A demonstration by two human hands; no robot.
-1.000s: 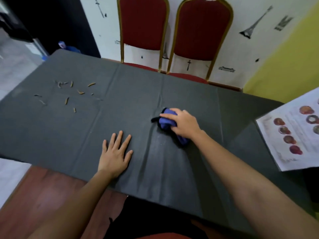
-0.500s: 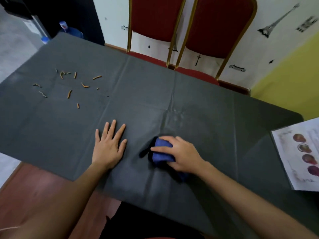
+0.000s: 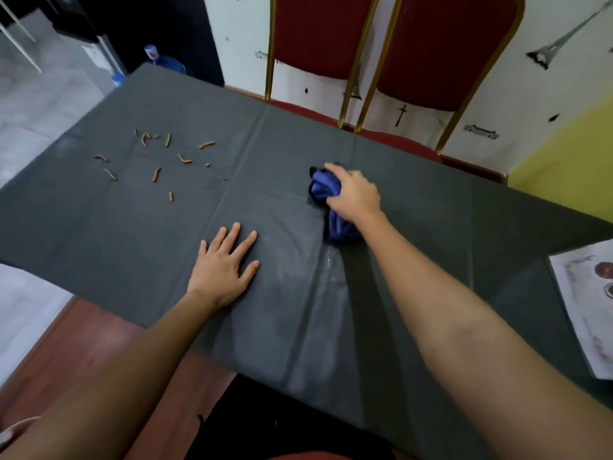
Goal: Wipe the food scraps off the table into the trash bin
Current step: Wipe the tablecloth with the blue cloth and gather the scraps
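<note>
Several small orange-brown food scraps (image 3: 158, 161) lie scattered on the left part of the table's dark grey cloth (image 3: 99, 234). My right hand (image 3: 353, 194) grips a bunched blue cloth (image 3: 323, 185) pressed on the table's middle, well to the right of the scraps. A damp streak trails from the cloth toward me. My left hand (image 3: 225, 263) rests flat on the table with its fingers spread, holding nothing. No trash bin is in view.
Two red chairs with gold frames (image 3: 441, 51) stand against the far edge by the white wall. A printed sheet (image 3: 583, 293) lies at the right edge. A blue water jug (image 3: 166, 63) sits on the floor beyond the far left corner.
My right hand pulled the blue cloth toward me, then pushed it away again to the table's middle. My left hand stayed flat. The scraps did not move.
</note>
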